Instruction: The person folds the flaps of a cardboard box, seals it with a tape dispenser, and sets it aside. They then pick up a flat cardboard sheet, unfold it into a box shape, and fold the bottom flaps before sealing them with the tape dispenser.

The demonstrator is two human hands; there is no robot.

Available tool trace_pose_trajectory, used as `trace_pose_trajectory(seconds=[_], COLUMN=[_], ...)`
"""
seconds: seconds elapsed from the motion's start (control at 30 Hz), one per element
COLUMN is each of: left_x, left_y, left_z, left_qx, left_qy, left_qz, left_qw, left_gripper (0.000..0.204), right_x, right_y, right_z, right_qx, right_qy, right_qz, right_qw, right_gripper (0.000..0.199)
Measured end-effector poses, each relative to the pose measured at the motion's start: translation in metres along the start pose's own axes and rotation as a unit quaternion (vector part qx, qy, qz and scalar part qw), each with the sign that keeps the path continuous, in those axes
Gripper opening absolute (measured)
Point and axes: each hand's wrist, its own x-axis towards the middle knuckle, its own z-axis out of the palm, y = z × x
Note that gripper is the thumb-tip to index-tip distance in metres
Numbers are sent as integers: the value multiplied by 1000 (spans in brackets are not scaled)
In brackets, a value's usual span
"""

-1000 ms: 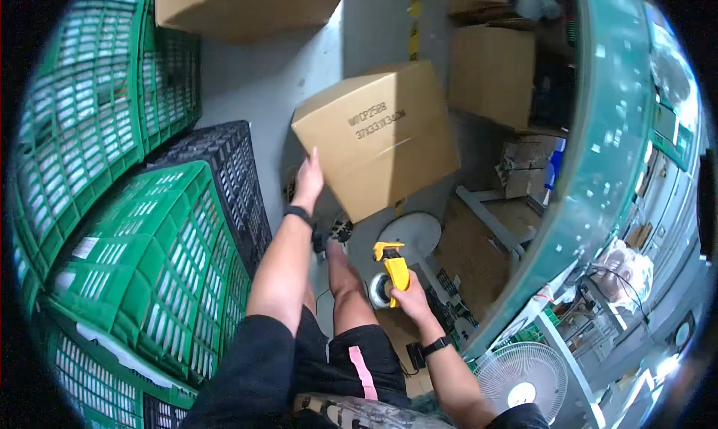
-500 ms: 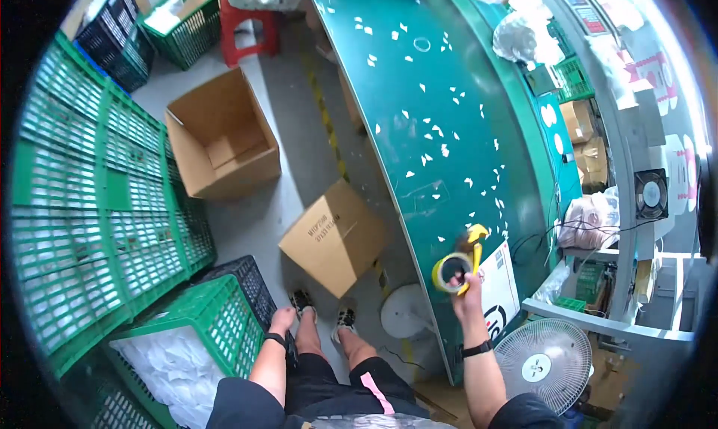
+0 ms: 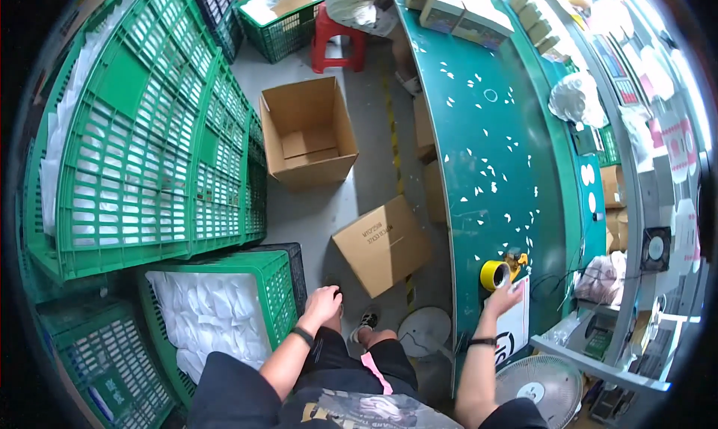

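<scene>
A tape dispenser with a yellow roll (image 3: 494, 276) rests on the near part of the green worktable (image 3: 467, 238). My right hand (image 3: 504, 299) is just on the near side of it, fingers stretched toward the dispenser and seemingly off its handle. Under that hand lies a white printed sheet or flat box (image 3: 513, 341). My left hand (image 3: 323, 305) hangs over my knee with its fingers loosely bent, and I see nothing in it. Small white pieces (image 3: 490, 186) are scattered across the tabletop.
An open cardboard box (image 3: 310, 163) and a closed carton (image 3: 383, 243) stand on the floor. Green crates (image 3: 138, 130) are stacked at left, one filled with white packets (image 3: 213, 309). A fan (image 3: 540, 388) stands at lower right. Someone sits on a red stool (image 3: 336, 47) beyond.
My right hand has set the tape dispenser down on the table and drawn slightly back from it. The view has swung left. My left hand has lifted a little.
</scene>
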Motion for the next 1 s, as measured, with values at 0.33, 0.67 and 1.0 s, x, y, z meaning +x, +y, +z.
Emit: trace_pose_trajectory(seconds=[0.33,0.67,1.0], left_x=[-149,-184,-260], left_y=[-6,-89,-137], left_z=[-79,-3,-5], left_qx=[155,43,221], left_qy=[377,348,339], left_qz=[-108,-274,-210], left_qw=[907,895,890], left_gripper=[70,59,51], right_x=[-211,-194,-220], right_y=[-92,-96,-112], right_z=[134,433,475], right_qx=[155,18,-40], right_qy=[-608,-446,-548], right_qz=[-158,-201,-259], right_qw=[762,872,794], right_gripper=[28,83,78])
